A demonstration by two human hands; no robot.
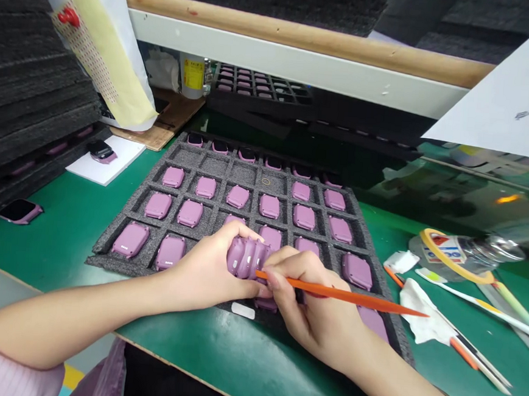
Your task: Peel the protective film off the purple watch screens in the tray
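Note:
My left hand (213, 267) is closed around a small row of purple watch cases (247, 259), held together with their sides up. Pinched in my right hand (312, 293) is a slim orange plastic stick (352, 296). Its pointed end sticks out to the right, while the other end meets the side of the watch cases. Both hands are above the front of a black foam tray (124, 236), whose compartments hold many more purple watch cases (190, 213). My hands hide some of the front compartments.
Left of the tray lie a dark-screened watch (20, 210) and a white pad (105, 164) with another watch. To the right are a clear bottle (457, 253), a white cloth (427, 311) and toothbrush-like tools. A shelf beam (303, 57) crosses above; stacked foam trays (30, 82) rise at left.

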